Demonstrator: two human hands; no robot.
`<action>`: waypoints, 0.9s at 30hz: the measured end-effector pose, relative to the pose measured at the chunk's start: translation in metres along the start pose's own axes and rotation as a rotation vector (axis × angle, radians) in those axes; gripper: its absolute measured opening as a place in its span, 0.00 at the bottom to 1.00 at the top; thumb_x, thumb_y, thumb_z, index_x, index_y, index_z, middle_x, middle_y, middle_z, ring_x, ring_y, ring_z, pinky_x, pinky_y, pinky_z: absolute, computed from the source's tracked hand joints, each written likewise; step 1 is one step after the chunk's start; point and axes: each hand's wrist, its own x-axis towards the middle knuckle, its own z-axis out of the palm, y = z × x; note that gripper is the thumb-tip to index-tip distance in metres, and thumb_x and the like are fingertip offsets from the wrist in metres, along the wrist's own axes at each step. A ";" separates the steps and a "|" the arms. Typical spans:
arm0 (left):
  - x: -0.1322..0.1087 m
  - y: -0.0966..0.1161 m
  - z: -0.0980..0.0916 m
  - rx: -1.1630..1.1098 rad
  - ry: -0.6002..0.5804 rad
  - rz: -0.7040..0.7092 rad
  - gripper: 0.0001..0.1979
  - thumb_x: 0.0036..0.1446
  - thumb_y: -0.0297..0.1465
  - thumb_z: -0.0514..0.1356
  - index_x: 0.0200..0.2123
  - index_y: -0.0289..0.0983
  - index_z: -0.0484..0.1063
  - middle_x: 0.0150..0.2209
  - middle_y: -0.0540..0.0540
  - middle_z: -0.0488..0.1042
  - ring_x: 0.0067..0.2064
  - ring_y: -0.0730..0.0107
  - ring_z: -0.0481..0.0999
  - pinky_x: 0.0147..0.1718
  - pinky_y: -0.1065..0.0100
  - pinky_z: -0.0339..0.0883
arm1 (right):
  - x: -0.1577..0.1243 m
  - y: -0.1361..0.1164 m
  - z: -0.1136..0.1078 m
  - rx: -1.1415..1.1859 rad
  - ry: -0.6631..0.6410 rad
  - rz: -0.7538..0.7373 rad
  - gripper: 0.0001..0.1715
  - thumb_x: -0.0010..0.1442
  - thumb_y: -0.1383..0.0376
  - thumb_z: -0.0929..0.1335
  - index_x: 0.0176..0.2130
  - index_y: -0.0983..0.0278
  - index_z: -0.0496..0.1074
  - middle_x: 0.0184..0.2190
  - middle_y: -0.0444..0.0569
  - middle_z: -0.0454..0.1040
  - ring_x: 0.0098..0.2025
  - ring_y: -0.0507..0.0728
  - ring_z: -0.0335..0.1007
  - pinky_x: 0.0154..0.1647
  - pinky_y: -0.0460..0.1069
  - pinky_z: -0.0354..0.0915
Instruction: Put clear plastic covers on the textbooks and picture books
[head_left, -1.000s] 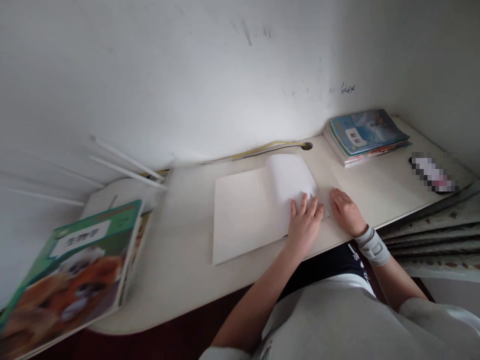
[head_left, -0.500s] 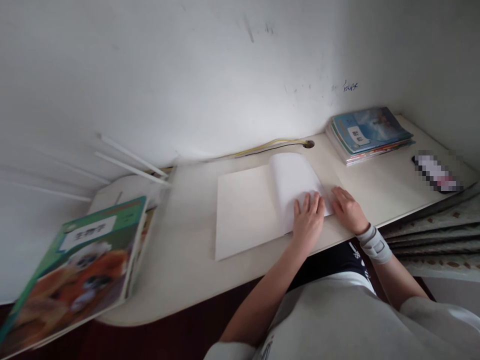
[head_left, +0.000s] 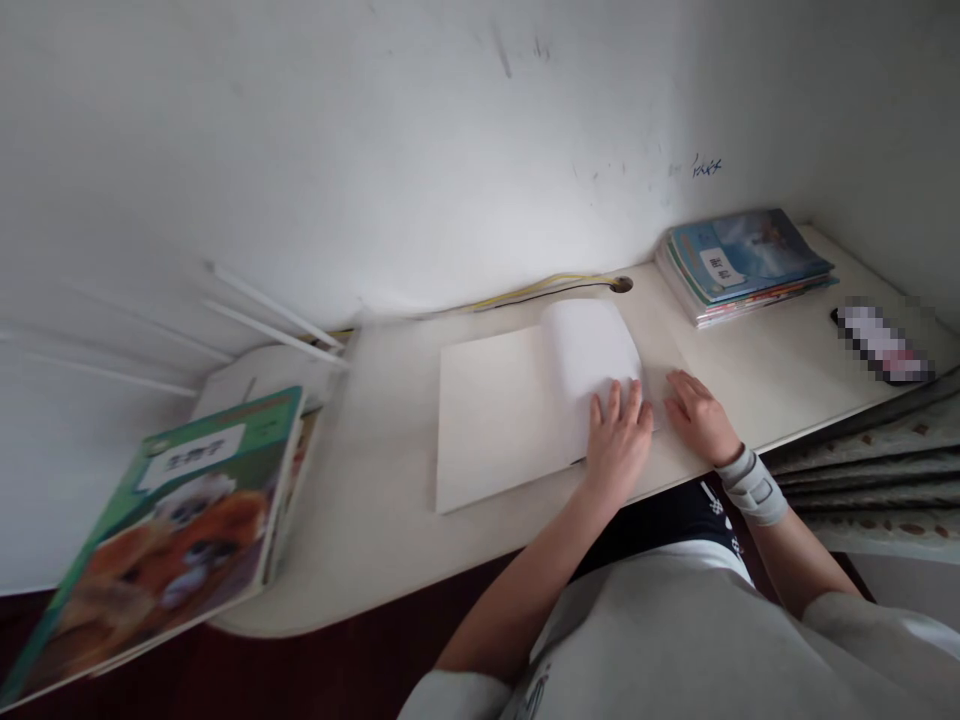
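A large plain white sheet point(head_left: 487, 420) lies on the desk, its right part point(head_left: 589, 340) curved over like a bowed page or flap. Whether a book lies beneath that part cannot be made out. On the lower right of the curved part rests my left hand point(head_left: 619, 445), palm down with fingers spread. Just past the sheet's right edge, my right hand point(head_left: 701, 420) lies on the desk top, fingers stretched out and holding nothing. A grey wrist band point(head_left: 754, 487) circles my right wrist.
Several stacked books point(head_left: 750, 260) sit at the back right, with a phone point(head_left: 881, 345), its screen pixelated, near them. At left, a green-covered book point(head_left: 187, 530) tops another pile. Cables point(head_left: 536, 290) run along the wall to a hole in the desk point(head_left: 382, 500). A curtain point(head_left: 877, 480) hangs at right.
The curved part of the sheet looks a little flatter, its right edge shifted slightly. Both hands stay in nearly the same places. The whole view has moved a little.
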 end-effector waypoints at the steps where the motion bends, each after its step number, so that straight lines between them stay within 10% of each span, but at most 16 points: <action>1: 0.001 0.002 0.002 0.003 -0.002 -0.007 0.17 0.62 0.28 0.47 0.50 0.37 0.70 0.61 0.40 0.60 0.62 0.46 0.58 0.55 0.43 0.56 | 0.000 0.000 0.000 0.002 0.001 0.006 0.21 0.61 0.66 0.59 0.53 0.68 0.65 0.51 0.60 0.70 0.57 0.61 0.63 0.57 0.60 0.62; 27: 0.000 -0.001 0.010 0.057 -0.040 -0.012 0.20 0.62 0.24 0.44 0.54 0.29 0.66 0.57 0.33 0.65 0.60 0.50 0.61 0.57 0.48 0.54 | -0.001 -0.001 0.002 -0.044 -0.010 0.040 0.28 0.55 0.74 0.57 0.54 0.69 0.65 0.55 0.59 0.65 0.59 0.61 0.59 0.59 0.59 0.60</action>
